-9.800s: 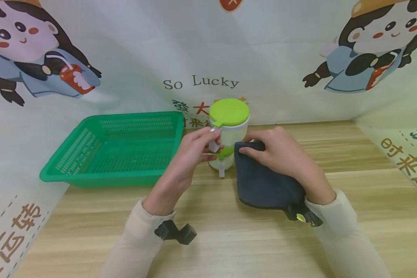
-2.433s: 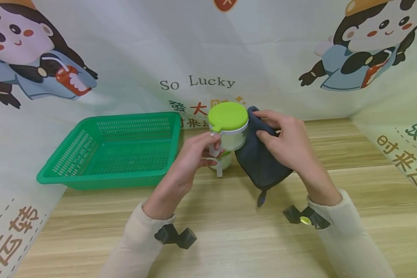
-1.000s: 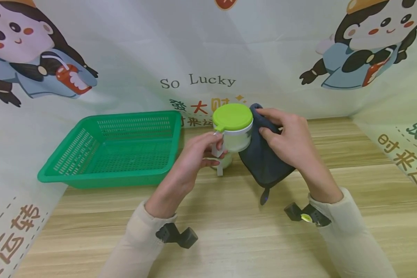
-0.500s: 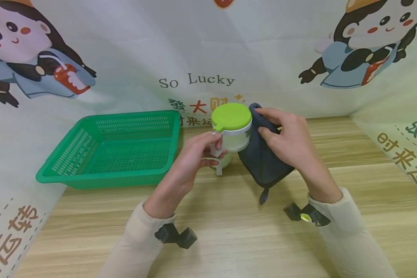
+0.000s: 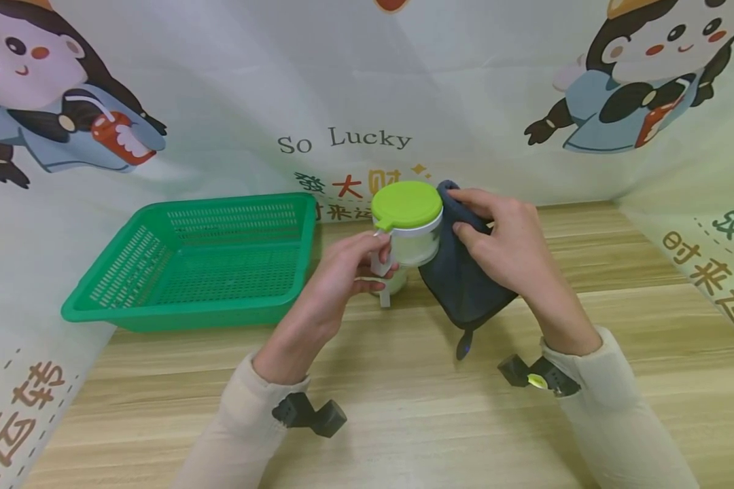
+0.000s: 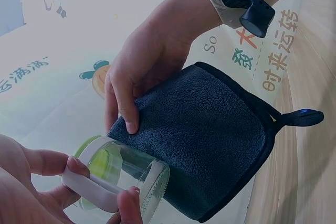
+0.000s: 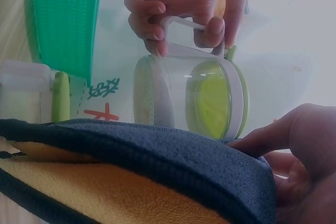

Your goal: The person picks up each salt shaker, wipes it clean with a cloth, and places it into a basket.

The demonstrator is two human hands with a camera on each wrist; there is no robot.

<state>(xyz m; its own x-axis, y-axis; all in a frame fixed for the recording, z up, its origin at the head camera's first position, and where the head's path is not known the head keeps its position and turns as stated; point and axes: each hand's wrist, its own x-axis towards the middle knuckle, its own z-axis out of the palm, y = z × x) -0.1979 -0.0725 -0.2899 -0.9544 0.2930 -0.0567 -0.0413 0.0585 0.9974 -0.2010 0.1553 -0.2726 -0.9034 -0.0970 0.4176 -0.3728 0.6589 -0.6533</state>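
My left hand (image 5: 351,268) grips the white handle (image 6: 94,191) of a clear seasoning jar (image 5: 414,246) with a bright green lid (image 5: 407,204). The jar is held up off the table. My right hand (image 5: 504,238) pinches the upper part of a folded dark blue-grey cloth (image 5: 465,282), which lies against the jar's right side and hangs down, loop lowest. In the right wrist view the cloth's inner face (image 7: 115,187) is orange-tan. A second jar (image 5: 396,282) with a white handle stands on the table, partly hidden behind the held jar and my left fingers.
A green plastic basket (image 5: 183,316) with slotted walls stands on the wooden table (image 5: 404,407), left of the jars. A printed backdrop sheet (image 5: 477,122) rises behind the table and at both sides. Each wrist wears a black camera.
Compared with the oldest frame, the cloth has been raised and turned, so it now hangs along the jar's right side. Over the last second both hands and the jar have hardly moved.
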